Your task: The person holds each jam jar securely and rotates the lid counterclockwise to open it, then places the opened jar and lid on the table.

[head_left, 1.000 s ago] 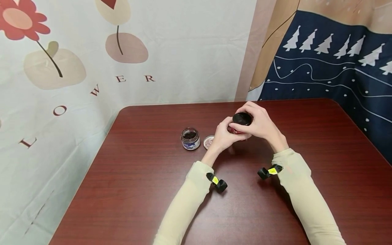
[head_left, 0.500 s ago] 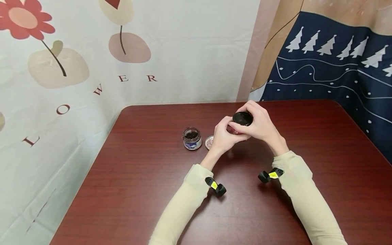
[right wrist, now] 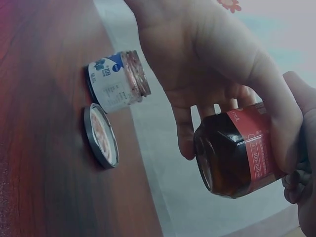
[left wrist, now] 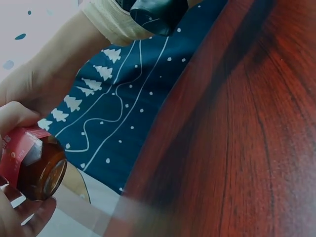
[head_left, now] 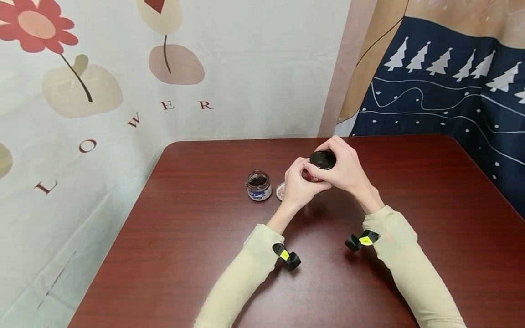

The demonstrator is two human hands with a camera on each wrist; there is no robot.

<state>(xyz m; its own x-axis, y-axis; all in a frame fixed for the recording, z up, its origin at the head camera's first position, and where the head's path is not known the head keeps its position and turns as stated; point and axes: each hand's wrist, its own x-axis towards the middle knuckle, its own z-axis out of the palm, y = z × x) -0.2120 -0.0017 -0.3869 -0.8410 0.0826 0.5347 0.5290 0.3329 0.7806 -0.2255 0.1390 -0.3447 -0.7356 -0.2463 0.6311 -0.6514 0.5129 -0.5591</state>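
In the head view my left hand [head_left: 298, 186] grips a dark glass jar with a red label [right wrist: 232, 153], held up off the table. My right hand [head_left: 346, 169] curls around the black lid [head_left: 322, 159] at the top of this jar. Seen from the left wrist, the jar's bottom [left wrist: 54, 177] tilts toward the camera. Left of the hands stands an open jar [head_left: 259, 187] with a blue-and-white label and dark contents. Beside it a loose lid [head_left: 280, 192] lies inside up, partly hidden by my left hand in the head view.
The dark red wooden table [head_left: 197, 237] runs under everything. A pale cloth printed with flowers and letters [head_left: 254, 68] hangs behind it, and a navy cloth with white trees [head_left: 434, 95] hangs at the right. Each sleeve carries a small black wrist camera [head_left: 287, 257].
Both hands keep their hold on the red-labelled jar and its lid, shifting only slightly. The head view has swung a little, so the open jar and background sit farther right in it.
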